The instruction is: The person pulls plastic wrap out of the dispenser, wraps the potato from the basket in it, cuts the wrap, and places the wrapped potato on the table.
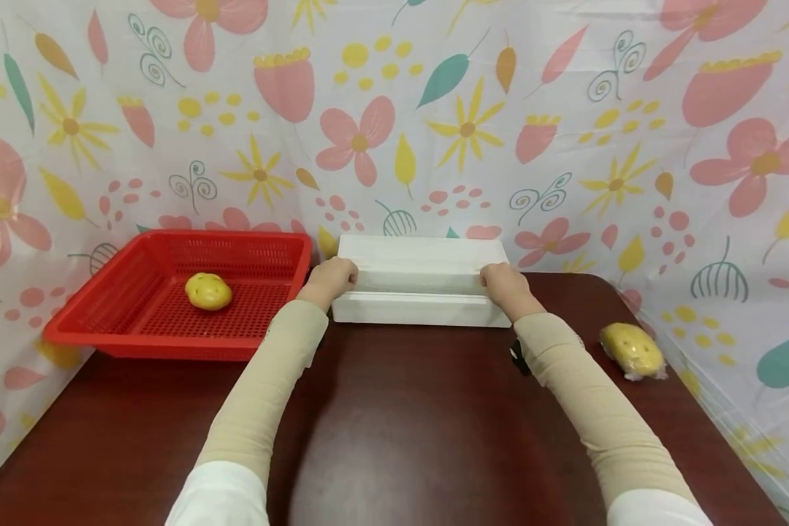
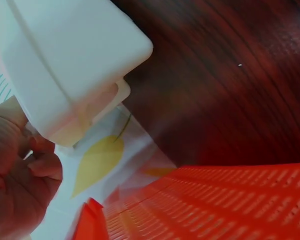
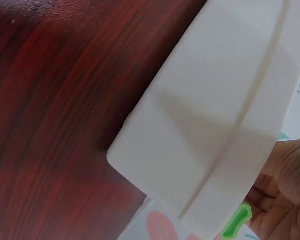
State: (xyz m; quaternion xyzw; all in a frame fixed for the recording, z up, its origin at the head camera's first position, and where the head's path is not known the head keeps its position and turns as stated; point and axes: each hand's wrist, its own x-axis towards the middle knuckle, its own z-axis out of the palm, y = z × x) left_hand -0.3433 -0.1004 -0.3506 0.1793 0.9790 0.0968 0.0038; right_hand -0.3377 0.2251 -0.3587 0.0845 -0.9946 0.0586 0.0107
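Head view: leftmost, a red basket [image 1: 164, 349] contains a yellow potato [image 1: 209, 292]; the white box [image 1: 421, 310] is near the back of the table [image 1: 408, 416], probably centred for both arms; farther right lies a wrapped potato [image 1: 633, 351]. Your left hand [image 1: 331, 280] is curled onto the box's left end, your right hand [image 1: 506, 289] onto the other, likely for balance.

A long white box [image 1: 422, 310] with rounded corners sits crosswise near the far edge of the dark table [image 1: 408, 431].
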